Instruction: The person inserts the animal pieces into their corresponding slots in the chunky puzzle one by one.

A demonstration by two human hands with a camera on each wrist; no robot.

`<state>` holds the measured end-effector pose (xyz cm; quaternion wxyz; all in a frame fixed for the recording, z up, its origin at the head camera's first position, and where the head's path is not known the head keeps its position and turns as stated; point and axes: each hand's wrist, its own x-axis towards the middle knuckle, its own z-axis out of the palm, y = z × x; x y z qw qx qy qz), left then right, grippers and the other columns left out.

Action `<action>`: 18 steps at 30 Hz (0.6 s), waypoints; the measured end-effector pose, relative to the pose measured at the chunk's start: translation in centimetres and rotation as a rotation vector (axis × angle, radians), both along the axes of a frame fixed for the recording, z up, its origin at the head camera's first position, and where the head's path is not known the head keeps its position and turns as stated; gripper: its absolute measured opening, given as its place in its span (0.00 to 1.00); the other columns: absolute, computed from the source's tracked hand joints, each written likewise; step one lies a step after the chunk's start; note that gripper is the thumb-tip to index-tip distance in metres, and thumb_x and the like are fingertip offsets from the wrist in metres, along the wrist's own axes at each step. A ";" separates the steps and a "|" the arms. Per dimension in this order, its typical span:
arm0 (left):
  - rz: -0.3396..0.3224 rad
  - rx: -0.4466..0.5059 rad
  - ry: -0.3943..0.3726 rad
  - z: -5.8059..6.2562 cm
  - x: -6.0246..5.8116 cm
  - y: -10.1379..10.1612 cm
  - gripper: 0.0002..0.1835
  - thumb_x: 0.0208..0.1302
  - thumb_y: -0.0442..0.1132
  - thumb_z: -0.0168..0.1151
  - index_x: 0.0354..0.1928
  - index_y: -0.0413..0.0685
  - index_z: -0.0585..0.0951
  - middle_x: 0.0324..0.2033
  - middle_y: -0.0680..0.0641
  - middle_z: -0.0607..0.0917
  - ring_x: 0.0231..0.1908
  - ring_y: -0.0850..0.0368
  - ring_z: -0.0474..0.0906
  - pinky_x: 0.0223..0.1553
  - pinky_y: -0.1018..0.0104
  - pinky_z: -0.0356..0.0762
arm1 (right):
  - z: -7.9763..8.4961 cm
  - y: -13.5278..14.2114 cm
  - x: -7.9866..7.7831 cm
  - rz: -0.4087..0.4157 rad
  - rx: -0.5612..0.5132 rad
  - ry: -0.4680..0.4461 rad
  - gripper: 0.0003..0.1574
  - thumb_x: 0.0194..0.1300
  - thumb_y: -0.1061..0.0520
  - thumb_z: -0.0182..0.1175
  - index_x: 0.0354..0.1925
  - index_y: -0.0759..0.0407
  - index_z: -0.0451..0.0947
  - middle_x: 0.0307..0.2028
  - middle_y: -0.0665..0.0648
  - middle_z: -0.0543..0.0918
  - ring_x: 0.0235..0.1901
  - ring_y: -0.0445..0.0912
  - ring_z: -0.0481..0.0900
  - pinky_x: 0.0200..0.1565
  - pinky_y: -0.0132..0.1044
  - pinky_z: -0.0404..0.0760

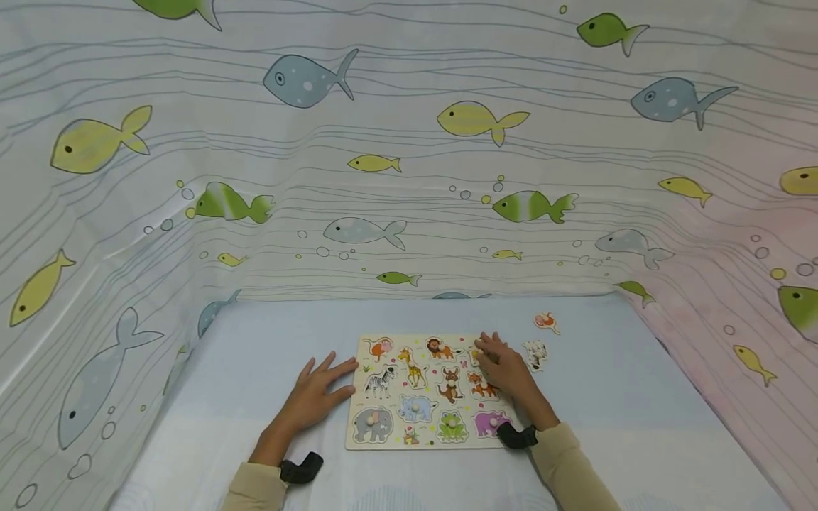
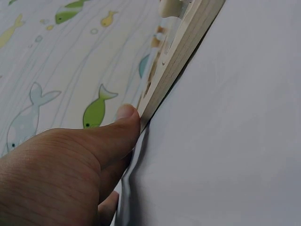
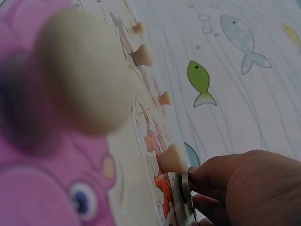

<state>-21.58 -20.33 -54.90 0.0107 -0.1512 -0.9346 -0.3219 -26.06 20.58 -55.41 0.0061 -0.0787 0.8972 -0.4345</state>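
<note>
A wooden animal puzzle board (image 1: 415,443) lies flat on the table, several knobbed pieces on it. The left hand (image 1: 314,394), fingers spread and fairly straight, touches the board's left edge; in the left wrist view its thumb (image 2: 126,113) meets the wooden side. Over the upper right corner is the right hand (image 1: 508,369). In the right wrist view it pinches a thin puzzle piece (image 3: 185,193) by the edge, near the orange tiger piece (image 1: 482,385). The held piece's picture is mostly hidden by the fingers. A purple hippo piece (image 1: 488,423) sits nearer the right wrist.
Two loose pieces lie right of the board: an orange monkey-like one (image 1: 545,321) and a black-and-white one (image 1: 535,355). A pale blue cloth (image 1: 287,319) covers the table. Fish-patterned sheets (image 1: 422,199) rise at the back and sides. Both wrists wear black camera mounts (image 1: 302,468).
</note>
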 end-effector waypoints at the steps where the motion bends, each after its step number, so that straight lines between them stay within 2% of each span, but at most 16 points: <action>1: -0.002 0.002 0.000 0.0 0.0 0.0 0.27 0.65 0.52 0.66 0.66 0.57 0.78 0.67 0.51 0.77 0.75 0.38 0.57 0.77 0.37 0.36 | 0.0 0.1 0.0 0.001 0.004 -0.004 0.28 0.75 0.53 0.58 0.68 0.59 0.72 0.74 0.59 0.66 0.78 0.57 0.49 0.77 0.61 0.50; 7: -0.003 -0.002 -0.007 -0.1 -0.1 -0.1 0.28 0.65 0.52 0.66 0.66 0.58 0.77 0.67 0.52 0.77 0.75 0.38 0.57 0.77 0.37 0.36 | 0.0 0.1 0.0 -0.009 0.031 0.009 0.27 0.75 0.53 0.57 0.68 0.57 0.73 0.73 0.57 0.67 0.78 0.57 0.50 0.76 0.62 0.52; 18: -0.002 -0.012 -0.007 -0.2 -0.2 -0.3 0.27 0.66 0.52 0.66 0.66 0.59 0.77 0.67 0.53 0.77 0.76 0.40 0.57 0.78 0.39 0.36 | 0.0 -0.2 0.1 -0.033 0.003 0.033 0.26 0.75 0.56 0.56 0.68 0.59 0.72 0.73 0.59 0.66 0.78 0.57 0.51 0.76 0.60 0.53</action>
